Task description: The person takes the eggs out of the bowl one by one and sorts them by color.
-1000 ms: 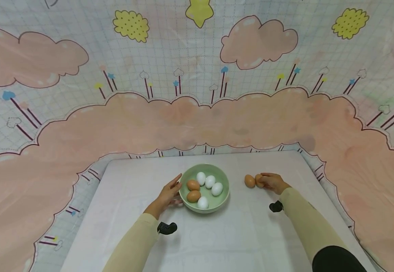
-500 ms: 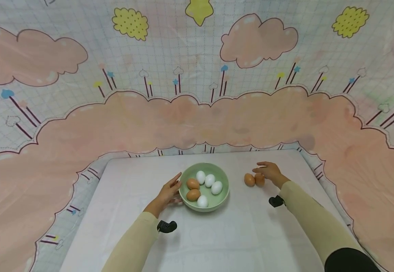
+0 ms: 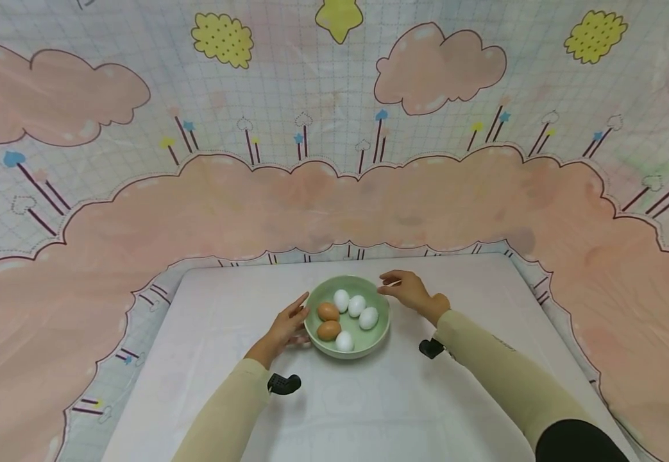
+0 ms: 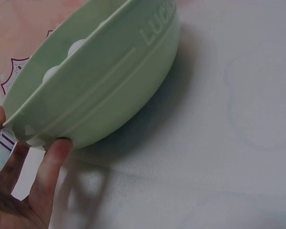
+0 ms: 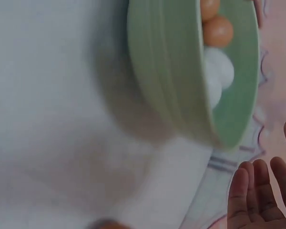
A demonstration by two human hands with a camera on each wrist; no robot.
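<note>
- The green bowl [image 3: 380,340] sits upright just below the middle of the head view, holding two brown eggs [image 3: 329,330] at its left and four white eggs [image 3: 368,318].
- At its left side, the left hand [image 3: 282,328] rests its extended fingertips against the outer wall and rim.
- By its upper right rim, the right hand [image 3: 406,290] is loosely spread and holds nothing; the right-wrist view shows it apart from the bowl.
- Beside the right wrist, another brown egg [image 3: 442,300] is partly hidden.
- Under everything lies a white table [image 3: 346,410]; a cloud-patterned cloth [image 3: 334,208] fills the upper frame.
</note>
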